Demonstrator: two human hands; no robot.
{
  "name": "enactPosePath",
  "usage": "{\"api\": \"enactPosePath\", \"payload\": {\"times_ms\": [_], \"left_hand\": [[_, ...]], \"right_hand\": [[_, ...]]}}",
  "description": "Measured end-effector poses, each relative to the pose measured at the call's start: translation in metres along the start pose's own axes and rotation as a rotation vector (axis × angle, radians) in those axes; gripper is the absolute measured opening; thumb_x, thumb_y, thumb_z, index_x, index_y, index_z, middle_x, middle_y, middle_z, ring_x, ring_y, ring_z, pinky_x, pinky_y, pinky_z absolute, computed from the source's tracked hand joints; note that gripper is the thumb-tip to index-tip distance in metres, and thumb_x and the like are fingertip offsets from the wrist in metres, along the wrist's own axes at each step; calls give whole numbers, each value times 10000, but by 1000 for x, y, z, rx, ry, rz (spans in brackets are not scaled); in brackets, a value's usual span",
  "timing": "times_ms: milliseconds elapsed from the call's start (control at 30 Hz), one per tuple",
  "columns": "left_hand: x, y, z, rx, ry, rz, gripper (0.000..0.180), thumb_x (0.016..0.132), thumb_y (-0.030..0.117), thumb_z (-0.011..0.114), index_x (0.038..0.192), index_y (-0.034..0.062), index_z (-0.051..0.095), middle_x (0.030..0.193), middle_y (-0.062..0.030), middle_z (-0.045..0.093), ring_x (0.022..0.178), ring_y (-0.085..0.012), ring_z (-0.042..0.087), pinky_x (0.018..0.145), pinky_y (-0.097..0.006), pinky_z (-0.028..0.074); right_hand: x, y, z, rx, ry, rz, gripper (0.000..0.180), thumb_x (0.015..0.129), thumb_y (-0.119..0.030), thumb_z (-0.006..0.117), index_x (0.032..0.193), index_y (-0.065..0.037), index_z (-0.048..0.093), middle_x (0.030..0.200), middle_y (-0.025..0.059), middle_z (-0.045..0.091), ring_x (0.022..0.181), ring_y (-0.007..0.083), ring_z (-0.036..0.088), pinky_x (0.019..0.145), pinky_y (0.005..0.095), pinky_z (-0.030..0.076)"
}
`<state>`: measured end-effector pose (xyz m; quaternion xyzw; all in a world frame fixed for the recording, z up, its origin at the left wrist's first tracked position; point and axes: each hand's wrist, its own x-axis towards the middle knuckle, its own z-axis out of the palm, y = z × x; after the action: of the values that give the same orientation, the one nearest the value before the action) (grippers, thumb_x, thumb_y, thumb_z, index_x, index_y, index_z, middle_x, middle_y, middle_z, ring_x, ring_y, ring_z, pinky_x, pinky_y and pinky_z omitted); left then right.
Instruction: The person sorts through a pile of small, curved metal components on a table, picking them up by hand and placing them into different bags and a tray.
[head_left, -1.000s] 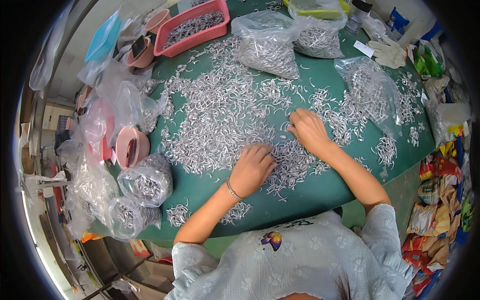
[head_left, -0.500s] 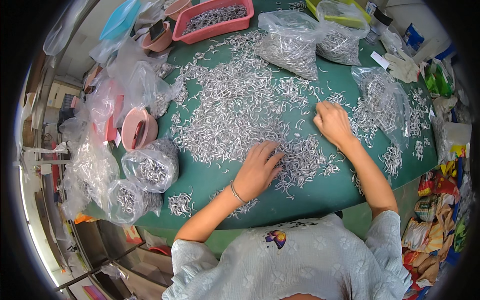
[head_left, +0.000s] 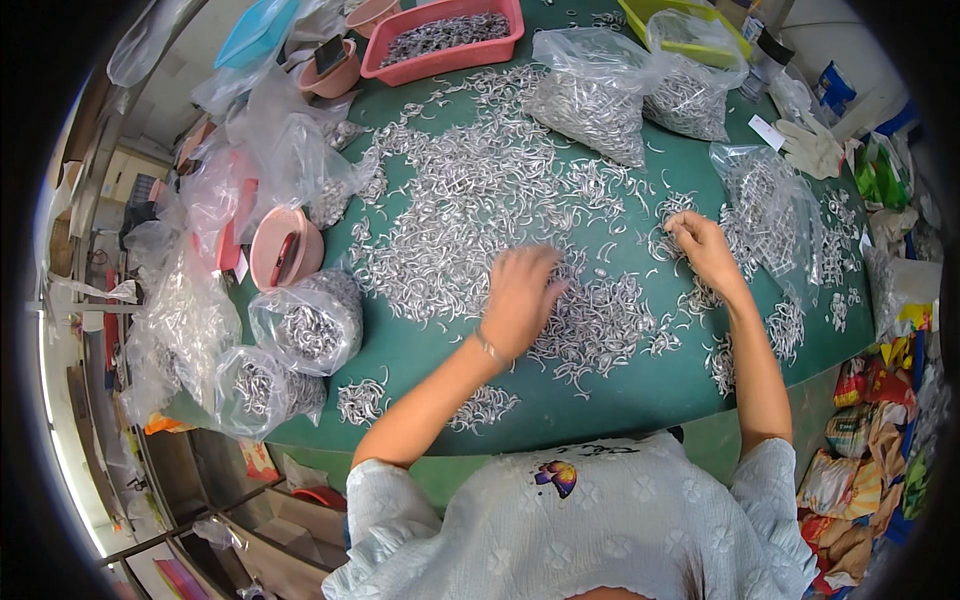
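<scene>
A wide heap of small curved silvery metal pieces (head_left: 450, 210) spreads over the green tabletop (head_left: 420, 360). My left hand (head_left: 522, 300), blurred by motion, is over the near edge of this heap, thumb apart from the fingers; a metal bangle is on its wrist. Just right of it lies a denser cluster of the same pieces (head_left: 600, 320). My right hand (head_left: 705, 250) has its fingertips pinched together at a small pile (head_left: 676, 205) farther right. What they grip is too small to make out. Beside that hand lies a clear bag of the pieces (head_left: 765, 205).
Two full clear bags (head_left: 590, 105) stand at the back, near a pink tray (head_left: 445, 62) of pieces and a yellow-green tray (head_left: 690, 40). On the left are opened bags (head_left: 310, 325), a pink bowl (head_left: 268, 240) and crumpled plastic (head_left: 180, 320). A white glove (head_left: 812, 148) lies far right.
My right hand has moved right and slightly down from the gap beside the heap to the small pile. My left hand has shifted a little up, its fingers now blurred.
</scene>
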<state>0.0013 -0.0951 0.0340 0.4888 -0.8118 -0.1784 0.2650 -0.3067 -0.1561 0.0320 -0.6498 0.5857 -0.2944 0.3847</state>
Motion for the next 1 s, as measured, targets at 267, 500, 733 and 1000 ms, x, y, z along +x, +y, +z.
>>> {"api": "enactPosePath", "payload": {"times_ms": [267, 500, 733, 1000], "left_hand": [[26, -42, 4, 263, -63, 163, 274, 854, 33, 597, 1126, 47, 629, 1240, -83, 582, 1148, -292, 519, 991, -415, 379], [7, -40, -12, 97, 39, 113, 110, 859, 50, 630, 964, 52, 660, 1053, -67, 654, 1024, -267, 587, 952, -390, 391], [1, -40, -17, 61, 59, 231, 155, 799, 11, 661, 953, 34, 651, 1018, -82, 650, 1013, -268, 593, 929, -402, 420], [-10, -42, -27, -52, 76, 251, 174, 770, 14, 665, 943, 21, 642, 1045, -84, 635, 1011, -267, 591, 886, -396, 455]], "right_hand": [[-6, -17, -14, 288, -304, 167, 179, 975, -135, 542, 991, 3, 654, 721, -5, 547, 619, 64, 421, 556, 231, 350], [16, -30, 33, 824, -428, 289, 302, 981, -308, 582, 847, -41, 627, 693, -38, 482, 582, 64, 368, 521, 226, 309], [41, -82, 114, -278, -119, -350, 147, 803, -216, 725, 835, -81, 679, 835, 121, 682, 758, 339, 651, 666, 444, 499], [57, -85, 117, -529, -324, -210, 250, 791, -317, 743, 807, -85, 651, 758, 123, 677, 749, 353, 652, 664, 454, 498]]}}
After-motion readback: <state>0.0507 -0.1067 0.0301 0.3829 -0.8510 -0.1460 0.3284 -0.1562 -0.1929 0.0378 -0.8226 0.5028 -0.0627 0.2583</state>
